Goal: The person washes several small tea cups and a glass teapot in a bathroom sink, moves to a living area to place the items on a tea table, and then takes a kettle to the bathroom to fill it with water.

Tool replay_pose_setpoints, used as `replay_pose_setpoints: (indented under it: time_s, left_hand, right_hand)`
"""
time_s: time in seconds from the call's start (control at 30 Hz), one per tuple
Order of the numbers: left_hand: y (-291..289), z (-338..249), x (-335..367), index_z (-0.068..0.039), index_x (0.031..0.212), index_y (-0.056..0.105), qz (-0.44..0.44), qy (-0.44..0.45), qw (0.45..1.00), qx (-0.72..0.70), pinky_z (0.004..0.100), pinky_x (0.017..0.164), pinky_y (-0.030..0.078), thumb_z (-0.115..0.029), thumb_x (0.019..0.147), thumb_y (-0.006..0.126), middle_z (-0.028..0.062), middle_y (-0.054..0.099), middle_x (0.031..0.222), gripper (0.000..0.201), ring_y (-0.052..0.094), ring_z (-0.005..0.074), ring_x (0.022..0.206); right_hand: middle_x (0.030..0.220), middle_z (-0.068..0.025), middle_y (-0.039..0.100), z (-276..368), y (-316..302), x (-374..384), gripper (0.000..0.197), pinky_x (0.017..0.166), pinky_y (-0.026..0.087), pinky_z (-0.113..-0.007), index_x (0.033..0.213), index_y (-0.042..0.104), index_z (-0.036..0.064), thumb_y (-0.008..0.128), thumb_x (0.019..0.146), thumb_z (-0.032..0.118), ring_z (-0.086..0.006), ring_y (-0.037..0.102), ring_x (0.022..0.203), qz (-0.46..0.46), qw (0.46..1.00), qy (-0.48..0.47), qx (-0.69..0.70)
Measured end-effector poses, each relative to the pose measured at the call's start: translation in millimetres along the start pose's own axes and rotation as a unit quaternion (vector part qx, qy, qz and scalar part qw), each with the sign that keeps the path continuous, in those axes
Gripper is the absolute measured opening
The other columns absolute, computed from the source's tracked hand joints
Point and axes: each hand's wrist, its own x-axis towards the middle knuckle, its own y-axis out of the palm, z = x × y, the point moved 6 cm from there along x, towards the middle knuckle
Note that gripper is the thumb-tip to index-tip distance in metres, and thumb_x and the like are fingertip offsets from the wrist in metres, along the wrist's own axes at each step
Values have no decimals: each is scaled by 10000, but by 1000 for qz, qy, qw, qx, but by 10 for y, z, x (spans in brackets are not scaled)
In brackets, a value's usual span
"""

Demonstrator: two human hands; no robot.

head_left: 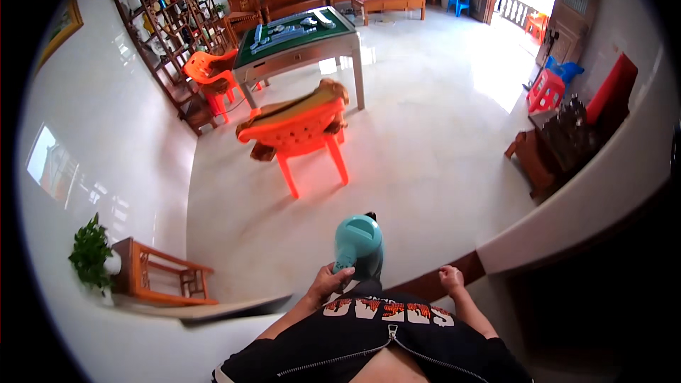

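My left hand (332, 281) is wrapped round the handle of a teal kettle (359, 235), held out in front of my body at the lower middle. Its round lid faces up, and a small dark tip shows on the far side. What is inside the kettle is hidden. To the right, my right hand (451, 278) hangs with its fingers curled into a loose fist, apart from the kettle, and nothing shows in it.
An orange plastic chair (305, 135) stands ahead, before a green-topped mahjong table (284, 44). A wooden stand (167, 273) and potted plant (91, 248) are at left. Dark carved furniture (560, 142) and a red stool (546, 92) line the right. A doorway opens at the far right.
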Motion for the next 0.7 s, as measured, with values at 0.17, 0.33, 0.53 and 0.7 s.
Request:
replay_pose_setpoints:
  time_s: [0.17,0.33,0.53,0.7]
  left_hand:
    - [31,-837,1507,-71,778,542,3,10,995,100,225,424,328,-321,811,690,-20,460,621,293,419,75,500]
    - [245,-1791,2923,-91,809,555,26,-3,998,61,213,435,318,-308,801,699,-25,460,632,260,418,72,516]
    - [609,-2944,4917,-75,796,588,8,14,997,75,214,410,342,-400,762,720,-16,474,613,352,419,68,479]
    - [654,-3815,6305,-72,754,565,-32,17,991,128,223,406,338,-370,814,687,-21,484,590,327,437,68,465]
  right_hand:
    - [885,-146,670,-254,339,1067,216,784,515,-408,907,712,142,624,786,298,-313,646,866,183,979,88,-31]
    - [932,-145,670,-1061,-47,1690,255,793,511,-412,930,712,116,630,791,314,-322,640,902,137,977,158,-39]
    - [960,-141,668,-1436,-254,3333,258,805,513,-408,952,708,126,615,807,318,-319,639,919,194,924,322,-66]
    - [984,-138,666,-1068,-507,5743,261,815,515,-405,971,705,135,603,820,321,-317,638,933,208,931,278,-108]
